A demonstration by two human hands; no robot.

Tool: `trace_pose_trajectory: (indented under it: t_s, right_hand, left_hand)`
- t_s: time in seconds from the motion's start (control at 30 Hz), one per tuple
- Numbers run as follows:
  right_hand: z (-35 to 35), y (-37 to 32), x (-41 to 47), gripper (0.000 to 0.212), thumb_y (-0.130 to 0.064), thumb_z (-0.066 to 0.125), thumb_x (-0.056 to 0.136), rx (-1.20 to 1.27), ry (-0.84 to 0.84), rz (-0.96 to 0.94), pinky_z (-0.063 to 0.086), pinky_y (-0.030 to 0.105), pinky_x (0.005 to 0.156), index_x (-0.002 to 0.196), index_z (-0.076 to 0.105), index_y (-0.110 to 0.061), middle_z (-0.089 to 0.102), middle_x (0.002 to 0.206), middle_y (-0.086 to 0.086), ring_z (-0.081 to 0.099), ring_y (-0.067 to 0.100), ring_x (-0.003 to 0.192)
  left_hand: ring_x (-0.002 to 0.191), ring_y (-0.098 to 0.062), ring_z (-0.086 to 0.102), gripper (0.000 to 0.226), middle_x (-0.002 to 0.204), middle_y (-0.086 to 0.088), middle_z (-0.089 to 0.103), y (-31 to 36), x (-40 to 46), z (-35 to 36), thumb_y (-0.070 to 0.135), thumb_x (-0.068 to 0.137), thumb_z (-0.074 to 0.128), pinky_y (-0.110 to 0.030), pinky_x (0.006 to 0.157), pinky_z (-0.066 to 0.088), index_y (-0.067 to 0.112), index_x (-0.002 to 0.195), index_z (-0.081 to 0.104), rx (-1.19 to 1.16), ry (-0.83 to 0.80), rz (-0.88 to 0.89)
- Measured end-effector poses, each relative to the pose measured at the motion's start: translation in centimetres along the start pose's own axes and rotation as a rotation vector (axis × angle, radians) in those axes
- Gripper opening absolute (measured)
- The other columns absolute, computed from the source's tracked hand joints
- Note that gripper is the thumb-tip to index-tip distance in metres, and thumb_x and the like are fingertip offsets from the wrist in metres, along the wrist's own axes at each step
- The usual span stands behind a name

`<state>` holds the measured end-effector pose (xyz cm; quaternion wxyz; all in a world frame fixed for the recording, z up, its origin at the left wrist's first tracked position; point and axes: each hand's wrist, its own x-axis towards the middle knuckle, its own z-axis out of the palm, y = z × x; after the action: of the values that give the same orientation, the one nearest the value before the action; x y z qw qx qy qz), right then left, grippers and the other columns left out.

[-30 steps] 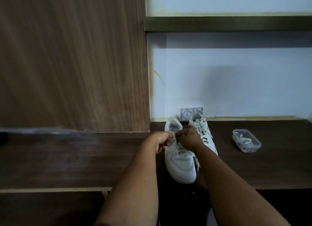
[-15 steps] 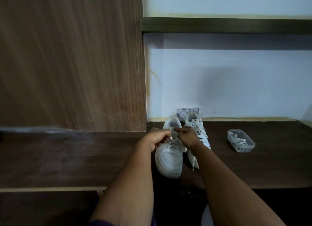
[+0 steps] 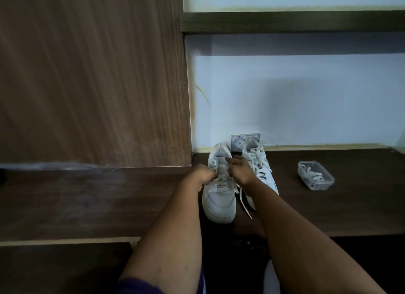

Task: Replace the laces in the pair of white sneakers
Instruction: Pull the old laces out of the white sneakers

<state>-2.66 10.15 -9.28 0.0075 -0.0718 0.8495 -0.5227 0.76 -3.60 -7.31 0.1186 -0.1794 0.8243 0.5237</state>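
Observation:
Two white sneakers stand side by side on the dark wooden shelf (image 3: 328, 206), toes toward me. The left sneaker (image 3: 219, 197) has its upper eyelets bare and lace only lower down. My left hand (image 3: 205, 175) pinches the lace at that shoe's left side, fingers curled. My right hand (image 3: 240, 169) pinches it at the right side near the tongue. The right sneaker (image 3: 260, 164) is still fully laced, and a loose lace end (image 3: 244, 203) trails in front of it. A clear plastic tub (image 3: 315, 176) holding spare white laces sits to the right.
A tall wooden panel (image 3: 94, 74) rises at the left, with a lower ledge (image 3: 65, 201) in front of it. A small patterned card (image 3: 238, 140) leans on the pale wall behind the sneakers. A dark shelf (image 3: 285, 21) runs overhead.
The left sneaker has slid a little away from me and leftward. Both hands stayed on its lace and shifted up along the eyelets.

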Motion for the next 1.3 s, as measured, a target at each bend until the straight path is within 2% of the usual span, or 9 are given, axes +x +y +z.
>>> trace_pose_trajectory:
  t_s: [0.13, 0.2, 0.43, 0.63, 0.77, 0.93, 1.03, 1.17, 1.3]
  right_hand:
    - [-0.2, 0.6, 0.6, 0.046, 0.006, 0.043, 0.088, 0.079, -0.011, 0.066, 0.042, 0.033, 0.101, 0.134, 0.046, 0.000, 0.040, 0.144, 0.016, 0.044, 0.031, 0.129]
    - [-0.2, 0.5, 0.6, 0.046, 0.008, 0.042, 0.089, 0.067, -0.011, 0.043, 0.045, 0.023, 0.093, 0.135, 0.045, 0.002, 0.045, 0.135, 0.011, 0.048, 0.026, 0.122]
    - [0.7, 0.7, 0.9, 0.043, -0.003, 0.047, 0.091, -0.149, -0.056, -0.054, 0.032, 0.042, 0.112, 0.134, 0.051, -0.004, 0.036, 0.148, 0.015, 0.035, 0.027, 0.138]
    - [0.5, 0.4, 0.8, 0.045, 0.004, 0.046, 0.088, -0.197, -0.058, -0.120, 0.027, 0.034, 0.114, 0.133, 0.052, -0.002, 0.036, 0.149, 0.016, 0.031, 0.026, 0.141]
    - [0.3, 0.6, 0.8, 0.047, -0.002, 0.045, 0.090, -0.267, -0.069, -0.157, 0.026, 0.031, 0.114, 0.137, 0.049, -0.004, 0.034, 0.151, 0.013, 0.029, 0.023, 0.141]
    - [0.1, 0.5, 0.5, 0.034, 0.013, 0.042, 0.089, -0.023, -0.052, -0.101, 0.033, 0.024, 0.101, 0.120, 0.055, 0.015, 0.047, 0.138, 0.025, 0.041, 0.034, 0.132]
    - [0.2, 0.8, 0.7, 0.037, 0.007, 0.042, 0.090, -0.019, -0.058, -0.110, 0.029, 0.029, 0.110, 0.124, 0.057, 0.007, 0.046, 0.142, 0.016, 0.039, 0.026, 0.135]
    - [0.4, 0.6, 0.4, 0.041, 0.004, 0.041, 0.091, -0.013, -0.066, -0.111, 0.027, 0.024, 0.109, 0.130, 0.054, 0.001, 0.045, 0.144, 0.010, 0.036, 0.022, 0.137]
    - [0.3, 0.5, 0.3, 0.045, -0.002, 0.042, 0.090, -0.059, -0.092, -0.107, 0.025, 0.025, 0.112, 0.135, 0.050, -0.002, 0.038, 0.149, 0.009, 0.033, 0.021, 0.139]
  left_hand:
    - [0.046, -0.006, 0.045, 0.020, 0.052, 0.004, 0.052, 1.0, -0.5, -1.6, 0.011, 0.087, 0.056, -0.017, 0.042, 0.035, 0.014, 0.067, 0.056, -0.530, -0.065, -0.086]
    - [0.050, -0.008, 0.042, 0.017, 0.053, 0.004, 0.053, 0.9, -0.3, -2.2, 0.015, 0.081, 0.054, -0.019, 0.047, 0.033, 0.015, 0.065, 0.057, -0.641, -0.066, -0.086]
    - [0.095, -0.027, 0.066, 0.064, 0.111, -0.012, 0.069, -1.4, 2.7, -1.8, 0.054, 0.075, 0.068, -0.029, 0.070, 0.051, 0.006, 0.117, 0.066, 0.017, 0.269, -0.026]
    - [0.094, -0.025, 0.068, 0.033, 0.102, -0.011, 0.071, -1.2, 3.4, -0.7, 0.033, 0.080, 0.071, -0.033, 0.081, 0.057, 0.005, 0.098, 0.072, 0.385, 0.177, 0.131]
    - [0.066, -0.017, 0.057, 0.007, 0.079, -0.009, 0.063, 0.3, 1.7, -2.0, 0.013, 0.081, 0.063, -0.024, 0.053, 0.038, 0.007, 0.079, 0.066, -0.101, 0.081, 0.059]
    - [0.055, -0.008, 0.041, 0.028, 0.057, 0.004, 0.058, 1.9, -2.2, -4.9, 0.015, 0.086, 0.046, -0.024, 0.058, 0.031, 0.016, 0.061, 0.058, -0.948, -0.237, 0.173]
    - [0.054, -0.010, 0.044, 0.028, 0.053, 0.003, 0.058, 1.2, -1.5, -4.2, 0.027, 0.087, 0.051, -0.024, 0.056, 0.035, 0.018, 0.061, 0.055, -0.546, -0.030, 0.071]
    - [0.095, -0.025, 0.064, 0.045, 0.102, -0.007, 0.067, -0.8, 0.8, -3.1, 0.055, 0.077, 0.059, -0.032, 0.076, 0.050, 0.016, 0.098, 0.068, 0.335, 0.359, -0.015]
    - [0.100, -0.031, 0.064, 0.071, 0.110, -0.012, 0.068, -1.0, 2.5, -1.5, 0.076, 0.064, 0.057, -0.042, 0.086, 0.053, 0.013, 0.095, 0.070, 0.443, 0.221, 0.059]
